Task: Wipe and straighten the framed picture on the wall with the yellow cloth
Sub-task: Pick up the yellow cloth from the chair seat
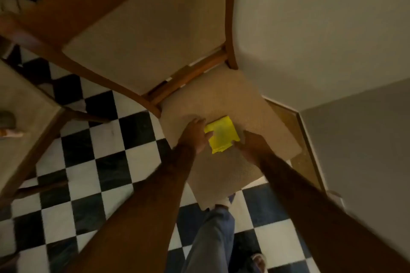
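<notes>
Both hands reach down to a folded yellow cloth (pixel 222 134) on the chair seat (pixel 255 104); left hand (pixel 194 134) and right hand (pixel 253 145) touch its edges.

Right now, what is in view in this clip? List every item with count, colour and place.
cloth: one, yellow, folded, on the chair seat between both hands
chair: one, wooden frame with beige padding, centre, against the wall
second chair: one, partly seen, left edge
floor: black and white checks, lower left
wall: pale, right side
picture: not in view
leg: one, blue jeans, bottom centre
left hand: touching the cloth's left edge
right hand: at the cloth's right edge
</notes>
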`<state>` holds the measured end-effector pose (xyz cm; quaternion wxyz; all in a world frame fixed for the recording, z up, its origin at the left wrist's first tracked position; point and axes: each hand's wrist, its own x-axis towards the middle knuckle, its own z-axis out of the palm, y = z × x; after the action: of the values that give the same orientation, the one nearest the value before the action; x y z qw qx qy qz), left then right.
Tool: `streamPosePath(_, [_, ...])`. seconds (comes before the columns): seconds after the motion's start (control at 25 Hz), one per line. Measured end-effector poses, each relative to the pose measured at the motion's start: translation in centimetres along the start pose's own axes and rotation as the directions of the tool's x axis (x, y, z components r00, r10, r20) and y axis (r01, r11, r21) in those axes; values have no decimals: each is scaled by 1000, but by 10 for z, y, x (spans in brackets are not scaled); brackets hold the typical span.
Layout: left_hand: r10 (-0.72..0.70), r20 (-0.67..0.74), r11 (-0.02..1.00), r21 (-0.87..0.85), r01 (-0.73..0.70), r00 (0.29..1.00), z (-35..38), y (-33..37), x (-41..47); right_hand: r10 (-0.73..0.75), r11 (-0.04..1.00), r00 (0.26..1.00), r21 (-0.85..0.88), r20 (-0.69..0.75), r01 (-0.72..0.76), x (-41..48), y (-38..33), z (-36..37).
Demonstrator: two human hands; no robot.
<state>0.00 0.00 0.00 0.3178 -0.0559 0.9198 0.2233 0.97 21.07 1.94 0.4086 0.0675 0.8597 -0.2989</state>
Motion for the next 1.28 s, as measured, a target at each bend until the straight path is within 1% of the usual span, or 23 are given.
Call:
streamPosePath(0.04, [-12, 9, 1000, 9, 12, 1000, 13, -1, 6, 9, 999, 1000, 45, 17, -9, 13, 1, 11])
streamPosePath(0.08, [-10, -14, 1000, -7, 10, 1000, 21, -2, 11, 7, 993, 1000, 114, 13, -9, 21, 0, 17])
streamPosePath(0.16, [-29, -70, 1000, -14, 28, 997, 39, -7, 13, 18, 986, 1000, 163, 10, -19, 35, -2, 33])
streamPosePath(0.24, [-47, -140, 997, -61, 39, 989, 49, -7, 22, 25, 983, 998, 181, -65, -13, 49, 5, 43])
streamPosePath(0.28, [-54, -163, 996, -79, 42, 985, 49, -7, 25, 35, 967, 995, 255, -95, -10, 54, 9, 46])
streamPosePath(0.32, [-49, -187, 995, -96, 31, 981, 46, -4, 28, 71, 933, 994, 358, -83, -37, 54, 10, 44])
streamPosePath(0.4, [-42, -190, 986, -169, 9, 981, 38, 2, 26, 140, 842, 990, 524, 10, -124, 51, 13, 43])
streamPosePath(0.48, [-35, -177, 968, -251, -10, 984, 24, 12, 17, 187, 765, 979, 613, 84, -198, 39, 13, 33])
streamPosePath(0.52, [-54, -165, 951, -309, 0, 985, 14, 20, 8, 190, 735, 979, 651, 76, -193, 28, 11, 23])
streamPosePath(0.56, [-76, -155, 919, -394, 9, 985, 2, 30, -3, 179, 703, 982, 692, 54, -166, 13, 7, 8])
streamPosePath(0.6, [-104, -128, 862, -506, 25, 986, -10, 40, -12, 158, 666, 987, 734, 34, -131, -2, 1, -7])
streamPosePath(0.64, [-106, -88, 780, -626, 28, 990, -22, 53, -21, 130, 618, 991, 780, 19, -96, -18, -4, -25])
streamPosePath(0.72, [-37, -23, 587, -810, 3, 999, -52, 90, -48, 80, 521, 997, 853, -8, -35, -64, -15, -68])
streamPosePath(0.76, [4, -2, 512, -859, -4, 1000, -65, 107, -57, 63, 496, 998, 869, -23, -12, -83, -21, -86])
streamPosePath(0.8, [56, 1, 472, -881, -25, 998, -80, 127, -68, 52, 490, 997, 872, -57, 24, -108, -25, -109])
streamPosePath(0.84, [106, 3, 461, -886, -46, 994, -94, 147, -81, 44, 498, 994, 865, -102, 66, -132, -29, -130])
streamPosePath(0.96, [234, -3, 508, -852, -124, 972, -133, 209, -120, 43, 515, 971, 838, -235, 180, -205, -34, -187])
streamPosePath(1.04, [312, -61, 559, -795, -235, 948, -154, 255, -153, 29, 530, 950, 811, -311, 250, -261, -31, -221])
streamPosePath(1.12, [363, -149, 575, -741, -347, 920, -172, 291, -173, 7, 557, 930, 774, -367, 301, -302, -30, -247])
streamPosePath(1.2, [429, -218, 562, -695, -448, 877, -192, 336, -210, 4, 560, 895, 743, -446, 368, -357, -22, -277])
streamPosePath(1.28, [498, -264, 502, -689, -523, 826, -212, 381, -244, 0, 560, 852, 705, -524, 435, -411, -17, -310])
